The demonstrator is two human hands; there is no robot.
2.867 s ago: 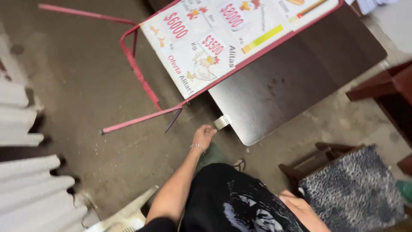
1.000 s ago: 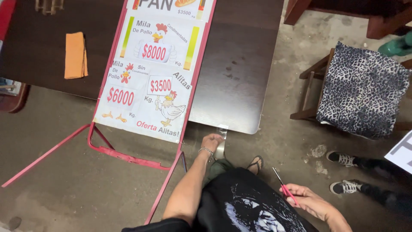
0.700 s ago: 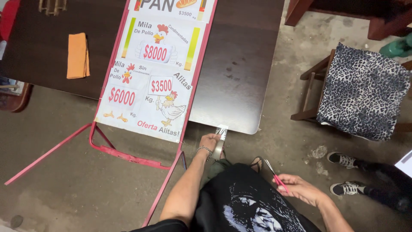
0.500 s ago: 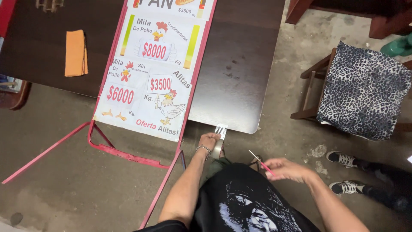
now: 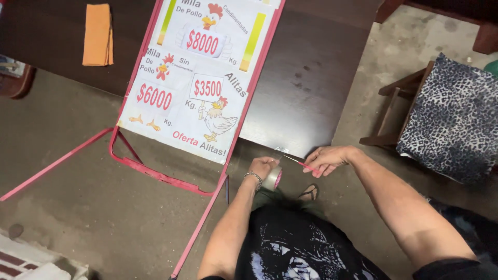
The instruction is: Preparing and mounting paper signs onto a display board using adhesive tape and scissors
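Now the left hand (image 5: 262, 167) grips a roll of clear tape (image 5: 273, 178) at the 6 o'clock edge of the dark table (image 5: 311, 78), while the right hand (image 5: 327, 158), at 3 o'clock of the roll, pinches small red scissors (image 5: 306, 165). For a clean cut, I think the strip must stay tight. The roll looks shiny and greyish.

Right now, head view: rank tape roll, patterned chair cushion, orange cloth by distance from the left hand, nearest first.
1. Tape roll: held in the left hand, just below the dark table's edge.
2. Patterned chair cushion: off to the right, on the wooden chair.
3. Orange cloth: far upper left, lying on the dark table.
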